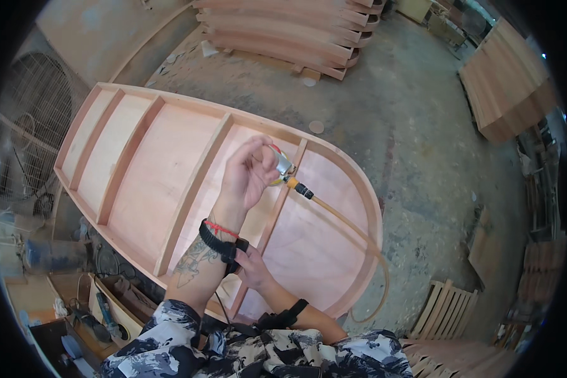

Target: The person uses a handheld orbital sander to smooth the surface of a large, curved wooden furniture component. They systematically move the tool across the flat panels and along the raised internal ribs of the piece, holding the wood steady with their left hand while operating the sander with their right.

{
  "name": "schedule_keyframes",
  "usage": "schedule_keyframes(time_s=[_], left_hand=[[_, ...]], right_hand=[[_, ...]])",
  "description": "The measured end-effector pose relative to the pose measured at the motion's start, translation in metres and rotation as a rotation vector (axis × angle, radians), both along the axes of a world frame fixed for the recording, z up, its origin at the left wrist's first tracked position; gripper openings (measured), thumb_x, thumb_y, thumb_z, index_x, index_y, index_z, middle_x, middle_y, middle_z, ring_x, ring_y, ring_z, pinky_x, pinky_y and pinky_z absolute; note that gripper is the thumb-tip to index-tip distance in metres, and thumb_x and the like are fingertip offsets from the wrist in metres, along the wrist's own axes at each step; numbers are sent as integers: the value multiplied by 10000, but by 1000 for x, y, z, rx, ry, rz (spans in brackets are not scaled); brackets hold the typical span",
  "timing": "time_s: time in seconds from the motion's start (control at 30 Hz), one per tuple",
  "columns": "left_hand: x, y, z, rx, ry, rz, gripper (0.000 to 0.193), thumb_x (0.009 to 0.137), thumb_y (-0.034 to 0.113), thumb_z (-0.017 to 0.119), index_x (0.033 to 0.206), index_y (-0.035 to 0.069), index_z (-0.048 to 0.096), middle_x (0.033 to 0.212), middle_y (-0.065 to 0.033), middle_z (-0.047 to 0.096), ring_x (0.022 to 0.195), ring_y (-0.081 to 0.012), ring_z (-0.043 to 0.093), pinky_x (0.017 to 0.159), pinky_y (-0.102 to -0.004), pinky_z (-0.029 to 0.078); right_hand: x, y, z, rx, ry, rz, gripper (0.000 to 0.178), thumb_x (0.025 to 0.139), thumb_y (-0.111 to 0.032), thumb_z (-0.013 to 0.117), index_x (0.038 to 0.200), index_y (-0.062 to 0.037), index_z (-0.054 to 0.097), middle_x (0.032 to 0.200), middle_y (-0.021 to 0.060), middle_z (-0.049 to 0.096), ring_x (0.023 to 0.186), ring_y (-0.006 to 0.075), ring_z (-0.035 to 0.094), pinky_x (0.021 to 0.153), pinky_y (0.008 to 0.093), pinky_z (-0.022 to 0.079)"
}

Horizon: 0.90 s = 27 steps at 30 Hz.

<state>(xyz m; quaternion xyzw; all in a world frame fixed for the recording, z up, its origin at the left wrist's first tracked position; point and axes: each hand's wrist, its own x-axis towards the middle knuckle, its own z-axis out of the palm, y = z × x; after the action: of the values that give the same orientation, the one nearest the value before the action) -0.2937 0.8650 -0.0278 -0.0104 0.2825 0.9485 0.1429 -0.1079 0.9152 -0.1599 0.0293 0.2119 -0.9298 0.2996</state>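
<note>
My left hand (249,173) is raised over a wooden frame (223,179) with a rounded end and several cross slats. Its fingers are curled in and the visible palm holds nothing. A black strap (219,242) and a red cord bracelet (222,229) circle the left wrist. My right hand (255,268) reaches across from the right, with its fingers closed on the black strap. Just beyond my left fingers, partly hidden by them, is a silver air tool (285,164) with a round red-and-yellow edge. Its amber hose (343,220) runs right over the frame's rim.
Curved wooden panels (277,31) are stacked at the back. A large fan (28,120) stands at left. Below it, a wooden box (123,296) contains power tools. At right are a slatted wooden piece (444,310) and a tall wood stack (507,82) on the concrete floor (416,170).
</note>
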Motion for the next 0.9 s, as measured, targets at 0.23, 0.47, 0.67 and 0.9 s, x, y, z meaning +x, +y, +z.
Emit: schedule_keyframes(time_s=[0.23, 0.47, 0.67, 0.9], left_hand=[[-3, -2, 1, -148, 236, 261, 202, 1049, 193, 497, 1053, 12, 587, 674, -56, 496, 649, -173, 509, 565, -314, 440], [13, -9, -57, -1641, 1339, 83, 121, 845, 113, 670, 917, 55, 592, 741, -94, 605, 715, -305, 629, 650, -410, 540], [20, 2, -51, -1674, 1373, -55, 119, 803, 124, 678, 855, 70, 586, 748, -89, 615, 787, -298, 649, 683, -432, 546], [37, -13, -54, -1754, 1723, -252, 93, 820, 128, 630, 833, 91, 546, 790, -59, 611, 795, -272, 633, 714, -422, 554]], right_hand=[[7, 0, 13, -61, -46, 75, 438, 1060, -314, 611, 1398, -50, 521, 1234, 87, 660, 1078, 237, 684, 903, 430, 596], [13, 13, 55, 282, -43, -13, 273, 1064, -240, 587, 1160, 15, 588, 929, 139, 694, 782, 234, 714, 732, 379, 619], [8, 12, 54, 284, -16, -135, 303, 1065, -202, 591, 1248, 39, 577, 997, 146, 720, 848, 240, 733, 793, 385, 621], [4, 74, 63, 1013, 706, 237, 248, 974, -209, 722, 1141, -26, 736, 1028, 90, 777, 934, 138, 735, 849, 324, 593]])
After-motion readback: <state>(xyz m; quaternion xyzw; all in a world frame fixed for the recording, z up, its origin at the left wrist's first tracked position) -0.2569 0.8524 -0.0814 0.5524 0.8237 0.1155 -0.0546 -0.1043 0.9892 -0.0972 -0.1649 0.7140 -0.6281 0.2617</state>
